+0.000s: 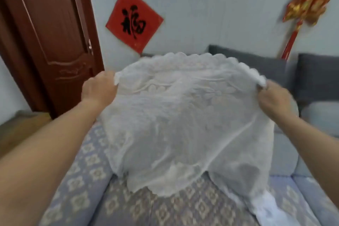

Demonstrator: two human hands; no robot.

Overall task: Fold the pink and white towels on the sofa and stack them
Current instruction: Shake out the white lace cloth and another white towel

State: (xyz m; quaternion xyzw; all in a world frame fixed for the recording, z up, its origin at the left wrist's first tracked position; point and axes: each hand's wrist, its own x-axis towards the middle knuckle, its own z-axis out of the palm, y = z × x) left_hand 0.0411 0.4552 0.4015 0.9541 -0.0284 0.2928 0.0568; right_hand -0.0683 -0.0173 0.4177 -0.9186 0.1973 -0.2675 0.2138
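White lacy towel (185, 115) stretched above patterned sofa (88, 170), left hand (100, 88) and right hand (275, 99) pinching its top corners

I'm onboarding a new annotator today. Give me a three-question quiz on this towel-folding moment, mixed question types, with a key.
1. True or false: the white towel lies flat on the sofa.
2. Which hands grip the towel's top corners? A) left only B) right only C) both
3. Fill in: the red paper square hangs on the ____.

Key: 1 false, it is held up by the left hand and right hand; 2 C; 3 wall.
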